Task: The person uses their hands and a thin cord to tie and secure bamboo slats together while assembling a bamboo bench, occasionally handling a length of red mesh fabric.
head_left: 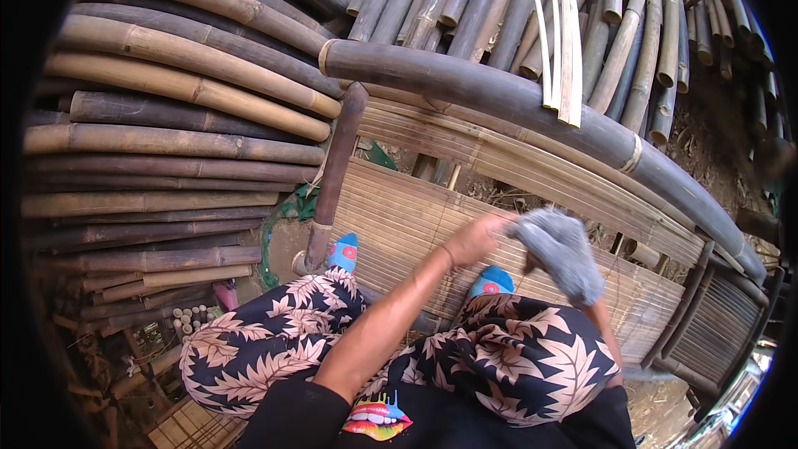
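A grey knitted work glove (559, 251) covers my right hand, and its cuff end sits by my right wrist. The fingers of my right hand are hidden by the fabric. My left hand (478, 238) reaches across to the glove's far end, its fingers closed on the grey cloth. Below both hands lies a slatted bamboo bench seat (416, 208). My legs in leaf-patterned trousers (532, 357) are at its near side, with blue patterned socks (492, 281) on my feet.
A thick dark bamboo rail (465, 79) curves along the bench's far side, with a bamboo post (337, 166) at its left end. Stacked bamboo poles (183, 108) fill the left. More poles (474, 0) and pale split strips (568, 50) lie beyond the rail.
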The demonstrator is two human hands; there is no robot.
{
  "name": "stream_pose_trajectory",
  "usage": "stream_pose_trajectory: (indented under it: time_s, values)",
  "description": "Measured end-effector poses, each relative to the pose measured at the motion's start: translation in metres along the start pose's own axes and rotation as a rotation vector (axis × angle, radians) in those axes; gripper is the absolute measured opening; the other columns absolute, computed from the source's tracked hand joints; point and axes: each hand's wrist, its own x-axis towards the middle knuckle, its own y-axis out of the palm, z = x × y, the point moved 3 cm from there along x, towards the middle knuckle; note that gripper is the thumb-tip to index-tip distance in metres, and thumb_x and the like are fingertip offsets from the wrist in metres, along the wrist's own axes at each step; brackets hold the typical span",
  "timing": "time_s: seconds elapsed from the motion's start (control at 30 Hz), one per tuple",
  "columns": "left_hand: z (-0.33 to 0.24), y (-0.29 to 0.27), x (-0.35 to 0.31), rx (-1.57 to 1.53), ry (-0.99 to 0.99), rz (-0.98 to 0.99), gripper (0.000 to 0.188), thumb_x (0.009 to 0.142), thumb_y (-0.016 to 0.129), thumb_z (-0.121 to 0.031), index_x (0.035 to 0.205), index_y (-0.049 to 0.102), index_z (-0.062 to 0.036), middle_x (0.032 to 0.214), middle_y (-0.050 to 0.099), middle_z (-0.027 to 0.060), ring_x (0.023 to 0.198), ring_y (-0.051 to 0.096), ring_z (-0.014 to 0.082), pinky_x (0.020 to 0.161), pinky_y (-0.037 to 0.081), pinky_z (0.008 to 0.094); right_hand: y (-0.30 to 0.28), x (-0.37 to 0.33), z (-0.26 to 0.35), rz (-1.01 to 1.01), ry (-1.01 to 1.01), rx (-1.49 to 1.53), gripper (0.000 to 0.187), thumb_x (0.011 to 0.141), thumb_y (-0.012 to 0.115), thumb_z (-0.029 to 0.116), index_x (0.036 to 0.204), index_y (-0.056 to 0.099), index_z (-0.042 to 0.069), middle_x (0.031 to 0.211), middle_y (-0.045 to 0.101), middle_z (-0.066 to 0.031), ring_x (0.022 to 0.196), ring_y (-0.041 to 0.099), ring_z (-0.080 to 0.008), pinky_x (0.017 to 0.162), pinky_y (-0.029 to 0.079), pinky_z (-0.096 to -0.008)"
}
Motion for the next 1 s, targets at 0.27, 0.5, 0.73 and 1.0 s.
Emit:
stream_pose_trajectory:
  time_s: [0.27,0.5,0.73,1.0]
  values:
    - [0.009,-0.095,0.002,0.553,-0.010,-0.282,0.087,0.077,0.072,-0.032,0.147,0.034,0.0027,0.152,0.032,0.0259,0.144,0.029,0.0377,0.120,0.026,0.0415,-0.191,-0.093,-0.131,-1.134,-0.100,-0.560,0.023,0.094,0.064,0.021,0.089,0.069,0.000,0.080,0.066,-0.0118,0.065,0.064,-0.0235,0.060,0.051,-0.0341]
    - [0.043,-0.103,-0.008,0.910,-0.175,-0.625,0.052,0.100,0.044,-0.041,0.126,0.051,0.0031,0.132,0.050,0.0256,0.131,0.042,0.0405,0.115,0.029,0.0517,-0.098,-0.026,-0.161,-1.037,0.070,-0.915,0.026,0.093,0.065,0.028,0.087,0.070,0.003,0.090,0.068,-0.0164,0.083,0.065,-0.0339,0.076,0.052,-0.0399]
    - [0.068,-0.163,-0.029,1.122,-0.041,-0.582,0.038,0.097,0.048,-0.032,0.090,0.070,-0.0014,0.094,0.067,0.0165,0.097,0.060,0.0324,0.103,0.036,0.0488,0.011,0.084,-0.148,-0.822,-0.021,-1.231,0.022,0.085,0.064,0.031,0.075,0.070,0.012,0.080,0.065,-0.0116,0.079,0.064,-0.0327,0.070,0.050,-0.0451]
    - [0.052,-0.152,-0.007,0.961,0.012,-0.496,0.022,0.092,0.052,-0.022,0.096,0.067,-0.0060,0.087,0.067,0.0123,0.086,0.061,0.0300,0.084,0.043,0.0440,0.069,0.190,-0.172,-0.330,0.053,-0.898,0.026,0.087,0.057,0.026,0.084,0.072,0.006,0.085,0.069,-0.0210,0.079,0.067,-0.0373,0.072,0.052,-0.0475]
